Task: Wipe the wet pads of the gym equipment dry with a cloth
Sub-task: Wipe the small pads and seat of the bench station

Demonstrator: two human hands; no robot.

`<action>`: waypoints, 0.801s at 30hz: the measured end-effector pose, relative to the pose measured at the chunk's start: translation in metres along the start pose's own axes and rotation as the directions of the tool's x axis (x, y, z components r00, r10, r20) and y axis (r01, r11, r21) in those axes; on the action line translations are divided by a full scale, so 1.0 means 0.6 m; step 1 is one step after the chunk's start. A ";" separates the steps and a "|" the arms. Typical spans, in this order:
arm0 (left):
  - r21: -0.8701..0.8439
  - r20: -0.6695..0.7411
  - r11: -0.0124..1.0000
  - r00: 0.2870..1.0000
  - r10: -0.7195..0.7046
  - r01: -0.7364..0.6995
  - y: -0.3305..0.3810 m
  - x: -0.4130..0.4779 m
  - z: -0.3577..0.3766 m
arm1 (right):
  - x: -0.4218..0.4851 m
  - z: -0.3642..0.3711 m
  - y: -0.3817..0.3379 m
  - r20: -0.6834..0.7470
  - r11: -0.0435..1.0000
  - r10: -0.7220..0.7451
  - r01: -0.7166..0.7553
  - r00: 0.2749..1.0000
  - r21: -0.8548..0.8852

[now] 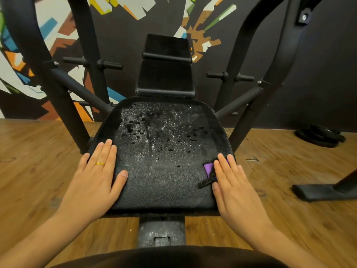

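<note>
The seat pad [164,171] fills the middle of the view, black and pebbled. Its far half is covered in water drops [146,122] and a fine wet sheen; the near half looks duller, with only a few specks. The cloth [209,168], purple with a dark edge, lies on the right side of the seat near its right rim, mostly hidden under the right hand [233,186]. That hand lies flat on the cloth with straight fingers pointing far, pressing it down rather than gripping it; a purple corner and a dark strip stick out to the left of the fingers. The left hand [96,176] rests flat on the left near edge of the seat, fingers straight and together, thumb spread toward the middle, grasping nothing. It wears a gold ring [100,163].

Just beyond the seat stands the back pad [166,78], tilted away, with a smaller head pad [167,45] above it; both are dark, and whether they are wet cannot be told. Black frame bars [38,64] rise on either side, and short pegs [108,64] stick out behind them. Under the near edge of the seat a dusty post [161,233] shows.

The machine stands on a wooden floor [38,151]. Weight plates [320,137] lie far right by the dark wall [318,74], which carries a coloured mural on the left. A black foot [318,192] of another frame sits at the right.
</note>
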State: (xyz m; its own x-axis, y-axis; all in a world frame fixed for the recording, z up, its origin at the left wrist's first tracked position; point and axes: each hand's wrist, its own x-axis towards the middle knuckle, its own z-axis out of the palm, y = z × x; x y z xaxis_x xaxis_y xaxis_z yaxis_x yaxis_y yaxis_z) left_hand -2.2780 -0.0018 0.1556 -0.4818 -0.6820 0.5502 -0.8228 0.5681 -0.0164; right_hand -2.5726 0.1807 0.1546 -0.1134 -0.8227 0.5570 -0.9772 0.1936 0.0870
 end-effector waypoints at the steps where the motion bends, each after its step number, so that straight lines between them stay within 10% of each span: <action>1: 0.000 -0.002 1.000 1.000 -0.001 0.001 0.000 0.000 0.001 | 0.008 0.001 0.001 -0.016 1.000 0.025 -0.025 1.000 -0.004; 24: 0.003 -0.034 1.000 0.999 0.009 -0.009 -0.003 0.001 0.010 | 0.175 0.003 0.028 0.136 0.979 0.142 -0.159 0.980 0.125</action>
State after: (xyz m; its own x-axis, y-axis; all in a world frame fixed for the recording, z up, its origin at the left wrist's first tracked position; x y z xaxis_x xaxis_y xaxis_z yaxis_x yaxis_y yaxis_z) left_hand -2.2787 -0.0058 0.1511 -0.4784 -0.6610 0.5781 -0.8196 0.5725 -0.0236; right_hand -2.6010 0.0963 0.2128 -0.2740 -0.8522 0.4459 -0.9615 0.2535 -0.1062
